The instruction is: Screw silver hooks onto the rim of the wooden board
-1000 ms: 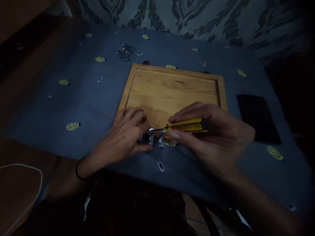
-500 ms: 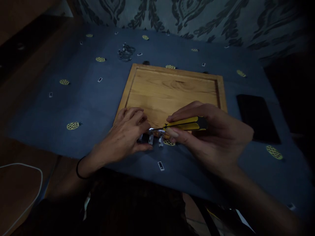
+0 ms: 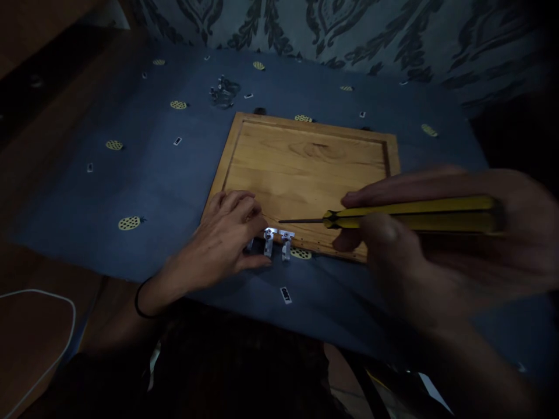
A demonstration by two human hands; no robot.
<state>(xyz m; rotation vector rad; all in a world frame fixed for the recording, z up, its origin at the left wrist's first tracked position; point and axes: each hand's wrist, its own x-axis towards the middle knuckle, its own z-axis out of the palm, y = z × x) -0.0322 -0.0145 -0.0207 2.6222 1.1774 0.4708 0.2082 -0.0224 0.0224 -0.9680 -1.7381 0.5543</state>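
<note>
My right hand (image 3: 419, 250) grips a screwdriver (image 3: 414, 216) by its yellow and black handle. Its thin shaft points left over the near part of a wooden board (image 3: 305, 174), its tip apart from the metal below. At the board's near edge sit small shiny metal hinge parts (image 3: 269, 240), with another similar hinge part (image 3: 286, 243) to their right. My left hand (image 3: 222, 235) lies over the board's near left corner. Its fingers are bent on the wood and its thumb is on the near side, closed around the leftmost hinge metal, which is mostly hidden.
A blue cloth (image 3: 152, 186) with pineapple prints covers the table. Behind the board's left corner lies a small pile of metal parts (image 3: 223, 92). A patterned wall (image 3: 288, 26) closes off the back. A white cable (image 3: 65, 299) hangs at lower left.
My right hand has drawn the screwdriver back to the right and nearer the camera, lifting its tip off the hinge parts. The left hand has stayed put. A dark flat object at right is now hidden.
</note>
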